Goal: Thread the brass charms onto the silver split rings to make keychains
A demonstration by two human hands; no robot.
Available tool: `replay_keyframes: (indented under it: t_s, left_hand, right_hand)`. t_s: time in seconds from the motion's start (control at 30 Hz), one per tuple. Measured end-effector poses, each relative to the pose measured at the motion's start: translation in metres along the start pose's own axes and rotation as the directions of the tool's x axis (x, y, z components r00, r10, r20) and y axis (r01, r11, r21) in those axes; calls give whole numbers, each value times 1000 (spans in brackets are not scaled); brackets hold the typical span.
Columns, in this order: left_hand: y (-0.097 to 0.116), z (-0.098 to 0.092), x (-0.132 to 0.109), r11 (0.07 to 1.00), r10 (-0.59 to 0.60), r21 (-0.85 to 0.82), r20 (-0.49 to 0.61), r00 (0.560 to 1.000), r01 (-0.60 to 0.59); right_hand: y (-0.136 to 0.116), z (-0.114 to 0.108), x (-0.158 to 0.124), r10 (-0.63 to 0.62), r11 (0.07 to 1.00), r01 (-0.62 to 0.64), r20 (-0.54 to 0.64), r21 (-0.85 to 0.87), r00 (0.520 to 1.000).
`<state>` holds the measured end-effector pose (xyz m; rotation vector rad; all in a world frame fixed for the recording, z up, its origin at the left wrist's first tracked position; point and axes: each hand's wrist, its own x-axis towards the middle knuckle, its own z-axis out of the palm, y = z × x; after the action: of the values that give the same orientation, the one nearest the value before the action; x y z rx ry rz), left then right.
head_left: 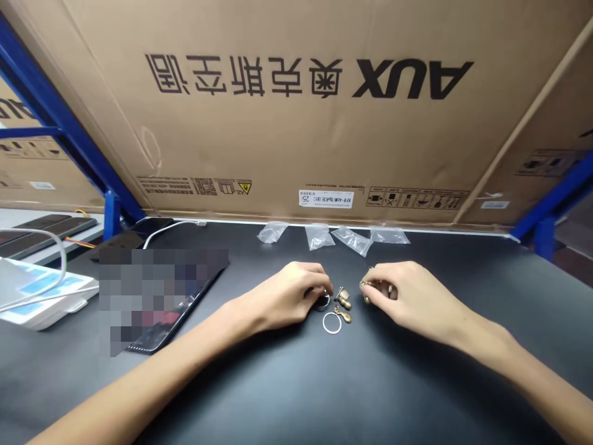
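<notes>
My left hand (291, 292) rests on the black table (296, 383) with its fingers curled and pinched on a small metal ring (325, 300). My right hand (407, 290) lies a little to the right, fingers pinched on a small brass charm (367, 285). Between the hands lie two brass gourd-shaped charms (344, 306) and a loose silver key ring (332, 323).
Several small clear plastic bags (336, 237) lie along the table's far edge. A large cardboard box (296, 105) stands behind them. A dark tablet (162, 296) lies at left, with a white cable (169, 229) and a white box (44, 293) beyond it. Blue shelf posts (111, 213) flank the table.
</notes>
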<state>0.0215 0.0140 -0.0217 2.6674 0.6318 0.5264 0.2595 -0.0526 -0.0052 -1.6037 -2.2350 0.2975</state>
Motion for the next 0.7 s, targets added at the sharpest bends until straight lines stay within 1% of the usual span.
replay_keyframes:
  t_s: [0.1,0.2,0.3,0.4,0.47,0.5,0.57,0.63,0.7]
  left_hand:
    - [5,-1,-1,1000,-2,22,44,999,1]
    - [8,-4,-2,999,-28,39,69,997,26]
    - [9,-5,-3,998,-22,67,92,995,15]
    - [10,-6,-3,996,-7,87,79,997,0]
    - [10,-6,-3,997,-13,72,34,999,11]
    - [11,-6,-2,998,-35,50,-4,999,35]
    - [11,-5,-1,992,-127,-14,-92,988,127]
    - [9,-3,-1,964,-265,-79,-171,949,255]
    - [6,0,0,930,-369,-104,-225,902,354]
  right_hand:
    - [0,6,-2,-70,993,77,75,-94,995]
    - [0,8,-4,-105,984,115,81,-133,991]
    - [0,8,-5,-126,978,137,82,-156,989]
    - [1,6,-5,-131,976,144,89,-161,987]
    - [1,5,-4,-119,981,127,61,-149,991]
    - [1,4,-2,-104,985,107,32,-139,994]
    - [4,4,1,-47,992,40,-52,-118,998]
    - [11,6,5,46,994,-60,-146,-92,988]
    - [22,8,8,137,988,-147,-212,-35,968]
